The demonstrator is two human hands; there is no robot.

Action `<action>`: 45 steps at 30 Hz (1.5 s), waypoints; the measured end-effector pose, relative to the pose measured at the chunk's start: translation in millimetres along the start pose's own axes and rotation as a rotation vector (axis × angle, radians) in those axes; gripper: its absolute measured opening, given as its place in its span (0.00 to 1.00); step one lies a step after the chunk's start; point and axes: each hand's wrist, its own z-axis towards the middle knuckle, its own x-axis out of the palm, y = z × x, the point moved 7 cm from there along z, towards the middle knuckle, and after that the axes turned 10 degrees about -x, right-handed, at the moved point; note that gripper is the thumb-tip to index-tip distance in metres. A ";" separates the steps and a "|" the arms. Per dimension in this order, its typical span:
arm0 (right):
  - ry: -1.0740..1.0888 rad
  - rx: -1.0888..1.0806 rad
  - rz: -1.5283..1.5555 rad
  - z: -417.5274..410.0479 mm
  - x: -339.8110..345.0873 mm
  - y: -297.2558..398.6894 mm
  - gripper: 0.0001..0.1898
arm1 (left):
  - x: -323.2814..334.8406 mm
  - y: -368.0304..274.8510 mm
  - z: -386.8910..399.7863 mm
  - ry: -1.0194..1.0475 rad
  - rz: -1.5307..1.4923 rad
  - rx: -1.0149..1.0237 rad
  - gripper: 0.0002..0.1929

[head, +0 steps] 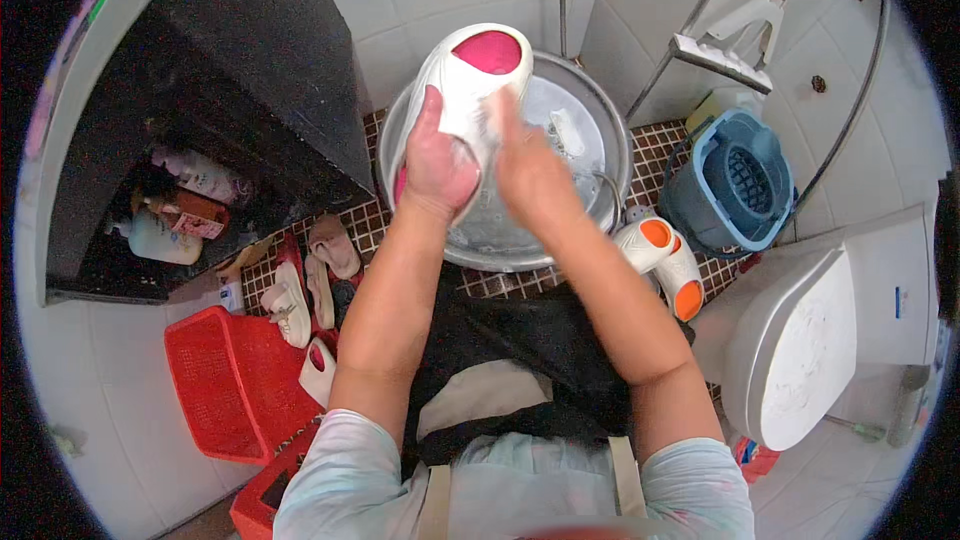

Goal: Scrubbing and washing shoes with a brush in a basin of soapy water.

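My left hand (442,169) grips a white slide sandal with pink inside (469,101) by its foot opening, above a round metal basin (622,135). My right hand (529,165) is blurred against the sandal's upper; whether it holds something small there, I cannot tell. Water shows in the basin, along with a pale object (568,133) that could be soap or a brush. To the basin's right lie white slides with orange insides (671,270). Several sandals (289,307) rest on the floor at the left, near another white and pink slide (318,371).
A red plastic basket (217,382) lies at the left below a dark cabinet (262,75) with bottles. A blue mop bucket (731,180) stands at the right, beyond the white toilet (802,352). A white-headed squeegee or mop (720,64) leans on the tiled wall.
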 end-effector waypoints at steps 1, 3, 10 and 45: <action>-0.057 0.082 0.022 3.5 -7.3 -16.3 0.35 | 0.9 0.9 0.8 -0.048 -0.025 0.054 0.29; -0.112 0.162 0.049 -1.3 -12.0 -16.7 0.35 | 6.0 1.4 0.9 -0.013 -0.039 0.053 0.29; -0.144 0.078 0.109 4.4 -16.0 -11.3 0.37 | 11.6 0.4 3.0 0.065 -0.228 0.003 0.31; 0.053 0.295 0.221 17.5 -25.6 -14.5 0.34 | 12.8 6.9 -7.8 0.057 -0.106 -0.035 0.27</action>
